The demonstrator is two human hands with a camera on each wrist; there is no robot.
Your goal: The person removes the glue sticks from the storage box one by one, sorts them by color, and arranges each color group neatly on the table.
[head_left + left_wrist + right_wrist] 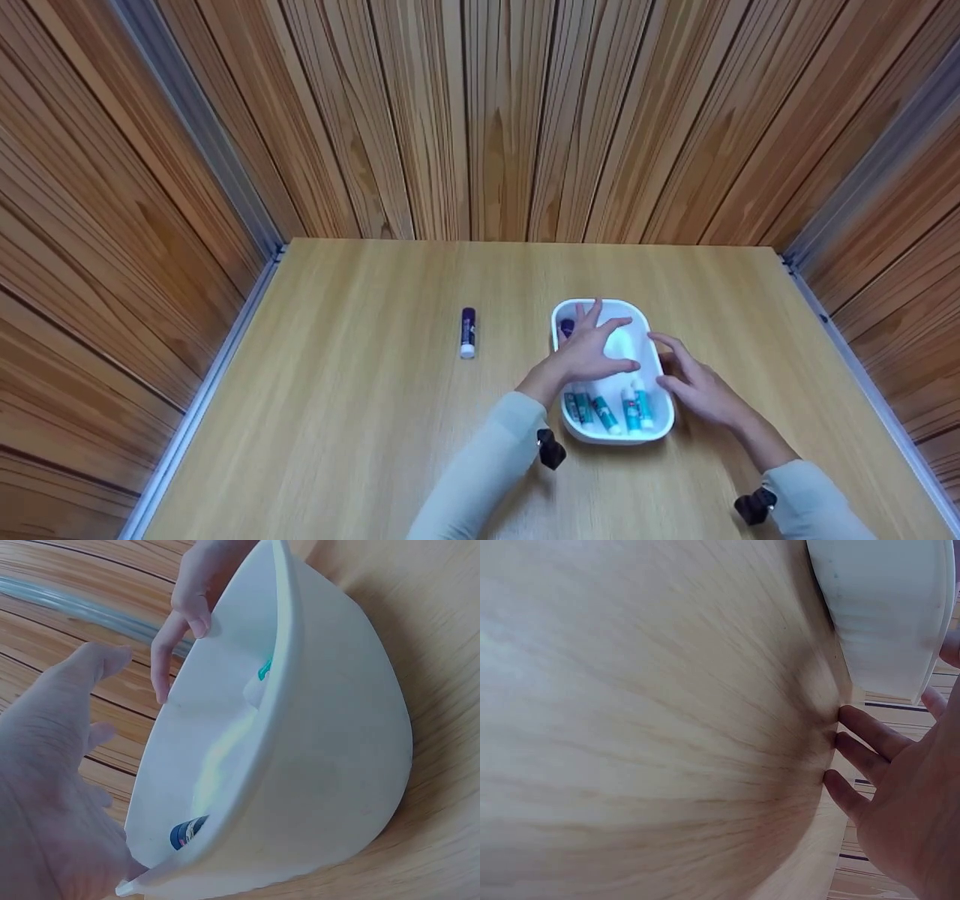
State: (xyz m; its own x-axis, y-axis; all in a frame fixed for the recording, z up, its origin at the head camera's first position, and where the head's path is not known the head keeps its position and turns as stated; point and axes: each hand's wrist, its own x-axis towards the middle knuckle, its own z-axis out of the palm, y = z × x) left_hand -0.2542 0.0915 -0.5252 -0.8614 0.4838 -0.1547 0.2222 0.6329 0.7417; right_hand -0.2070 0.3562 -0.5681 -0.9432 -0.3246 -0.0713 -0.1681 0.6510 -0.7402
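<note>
A white plastic tub (616,439) stands right of the middle of the table. Several teal-and-white glue sticks (604,414) lie at its near end, and a dark purple one (567,327) lies at its far left, partly hidden. My left hand (591,352) is over the tub with fingers spread, holding nothing; in the left wrist view that hand (60,765) overlaps the rim. At the tub's right side, my right hand (697,386) touches the rim with index finger and thumb tips. Its other fingers are loosely extended in the right wrist view.
A purple glue stick (468,334) with a white end lies on the wooden table (337,420), left of the tub. Wood-panelled walls (495,120) with grey metal edging enclose the back and sides. A black wrist device (551,450) hangs at the left sleeve.
</note>
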